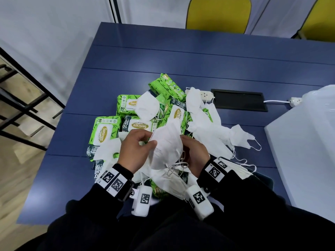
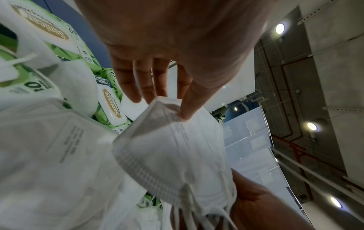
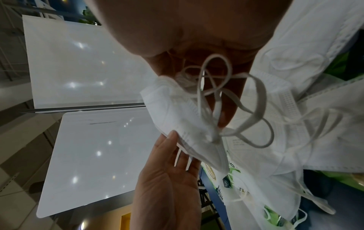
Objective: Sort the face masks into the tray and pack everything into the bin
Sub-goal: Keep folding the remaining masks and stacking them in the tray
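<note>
Pinching folded white mask [image 1: 167, 147], embossed edge, hands [image 1: 135, 153]

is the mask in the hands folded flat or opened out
Folded flat: the face mask shows as one flat panel with its halves together, ear loops dangling. The left hand pinches its top edge, the right hand holds the lower end.

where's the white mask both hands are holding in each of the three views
Head: the held mask is at centre, between the left hand and right hand.
Left wrist: held mask at centre, below the fingers.
Right wrist: held mask at centre, loops tangled.
Shared landmark: green Sanicare wipe packs.
</note>
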`<state>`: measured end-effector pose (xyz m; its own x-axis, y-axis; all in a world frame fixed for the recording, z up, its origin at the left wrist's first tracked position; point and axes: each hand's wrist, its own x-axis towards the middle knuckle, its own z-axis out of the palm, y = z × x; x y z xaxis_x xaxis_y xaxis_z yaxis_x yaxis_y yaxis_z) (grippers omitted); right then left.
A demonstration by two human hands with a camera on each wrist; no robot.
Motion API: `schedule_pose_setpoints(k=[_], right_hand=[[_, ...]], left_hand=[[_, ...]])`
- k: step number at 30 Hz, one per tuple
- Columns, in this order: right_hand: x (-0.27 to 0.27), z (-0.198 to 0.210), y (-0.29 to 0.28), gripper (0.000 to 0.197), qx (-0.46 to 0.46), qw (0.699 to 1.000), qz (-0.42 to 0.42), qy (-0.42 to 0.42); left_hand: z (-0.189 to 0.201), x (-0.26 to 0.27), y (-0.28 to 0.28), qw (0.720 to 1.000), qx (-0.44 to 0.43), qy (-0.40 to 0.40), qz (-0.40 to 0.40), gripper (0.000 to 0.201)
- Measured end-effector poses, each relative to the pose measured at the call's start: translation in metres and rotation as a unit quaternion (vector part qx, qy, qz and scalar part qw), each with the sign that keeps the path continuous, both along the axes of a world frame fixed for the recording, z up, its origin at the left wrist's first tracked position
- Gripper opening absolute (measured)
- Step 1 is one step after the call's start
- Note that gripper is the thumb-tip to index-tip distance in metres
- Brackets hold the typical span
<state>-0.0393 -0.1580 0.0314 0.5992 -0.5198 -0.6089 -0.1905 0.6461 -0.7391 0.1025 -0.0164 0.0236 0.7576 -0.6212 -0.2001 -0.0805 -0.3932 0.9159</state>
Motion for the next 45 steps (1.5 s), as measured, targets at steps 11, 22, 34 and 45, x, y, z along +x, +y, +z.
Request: schedule_pose_setpoints(k=[11, 22, 34, 45], right_hand=[[-0.014, 0.006, 0.004, 0.006, -0.050, 0.976, 0.210, -0.003], [-0.007, 0.019, -0.013, 0.011, 0.215, 0.970, -0.011, -0.115], [0.005, 0.015, -0.039, 0.037, -0.067, 0.976, 0.203, 0.033], [0.026, 0.010, -0.025, 0.014, -0.232, 0.954, 0.189, 0.007]], left_hand=[[-0.008, 0.001, 0.007, 0.995, -0.070, 0.061, 0.042, 0.041], [-0.024, 0.011, 0.021, 0.972, -0.107, 0.158, 0.139, 0.035], [0.008, 0.020, -0.002, 0.991, -0.117, 0.062, 0.033, 0.040], [-0.003, -0.003, -0.007, 0.996, -0.072, -0.018, -0.050, 0.056]])
